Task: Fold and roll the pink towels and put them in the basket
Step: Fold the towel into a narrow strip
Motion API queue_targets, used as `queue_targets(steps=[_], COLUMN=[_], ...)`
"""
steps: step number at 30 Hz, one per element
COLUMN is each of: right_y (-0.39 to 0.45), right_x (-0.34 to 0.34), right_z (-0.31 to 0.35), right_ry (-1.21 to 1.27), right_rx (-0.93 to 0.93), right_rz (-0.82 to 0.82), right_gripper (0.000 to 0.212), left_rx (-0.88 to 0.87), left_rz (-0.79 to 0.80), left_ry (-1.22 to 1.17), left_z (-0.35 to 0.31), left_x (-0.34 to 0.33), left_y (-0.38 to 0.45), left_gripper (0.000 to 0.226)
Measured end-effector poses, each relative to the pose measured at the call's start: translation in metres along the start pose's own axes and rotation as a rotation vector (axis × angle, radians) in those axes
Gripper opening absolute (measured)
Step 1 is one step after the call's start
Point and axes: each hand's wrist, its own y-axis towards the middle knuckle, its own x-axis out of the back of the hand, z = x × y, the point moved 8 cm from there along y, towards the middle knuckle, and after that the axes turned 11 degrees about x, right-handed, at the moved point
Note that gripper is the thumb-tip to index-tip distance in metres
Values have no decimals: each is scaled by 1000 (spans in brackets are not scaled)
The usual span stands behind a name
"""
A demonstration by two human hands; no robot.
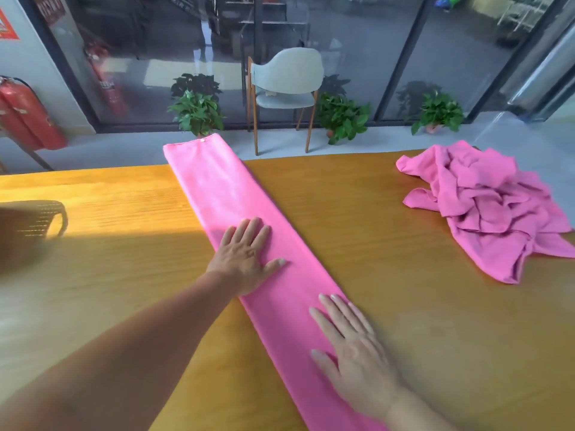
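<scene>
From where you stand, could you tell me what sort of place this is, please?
Probably an office or commercial lobby rather than a home: floor-to-ceiling glass wall, a red fire extinguisher beside a warning sign, and potted plants lined along the glass.

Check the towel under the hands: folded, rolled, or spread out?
Folded, not rolled. The towel lies flat as a long narrow strip on the table, with the left hand and right hand pressing it.

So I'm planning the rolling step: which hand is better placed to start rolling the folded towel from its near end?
The right hand: it lies flat on the folded towel nearer its near end; the left hand presses farther up.
</scene>
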Motion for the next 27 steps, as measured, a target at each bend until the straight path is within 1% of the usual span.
queue_targets(steps=[3, 5, 7, 9, 12, 13, 16, 19, 24, 27], right_y=[5, 9, 9, 6, -6, -16, -41, -62, -101, -128], right_x=[-5, -4, 0, 5, 6, 5, -1, -3, 3, 3], right_z=[29, 47, 60, 63, 70, 73, 80, 82, 85, 83], right_ry=[36, 44, 26, 1, -13, -14, 19, 56, 63, 73], right_rx=[-164, -238, -255, -209, -76, -35, 67, 124, 199, 267], right_rz=[-64, -104, -140, -154, -130, -120, -107, -108, -137, -104], right_gripper=[62, 62, 62, 63, 60, 60, 57, 54, 50, 48], left_rx=[-38, -14, 36, 38, 70, 94, 125, 161, 159, 130], left_rz=[59, -4, -109, -144, -86, -83, -63, -61, -124, -93], left_ry=[94, 83, -53, -152, -117, -95, -67, -56, -138, -162], left_z=[-7, -16, -29, -41, -42, -40, -39, -45, -71, -82], left_x=[9, 19, 22, 12, -12, -16, -17, -22, -38, -46], left_y=[4, -9, -41, -82, -126, -133, -132, -143, -217, -262], left_gripper=[87, 72, 64, 64, 79, 80, 75, 68, 60, 57])
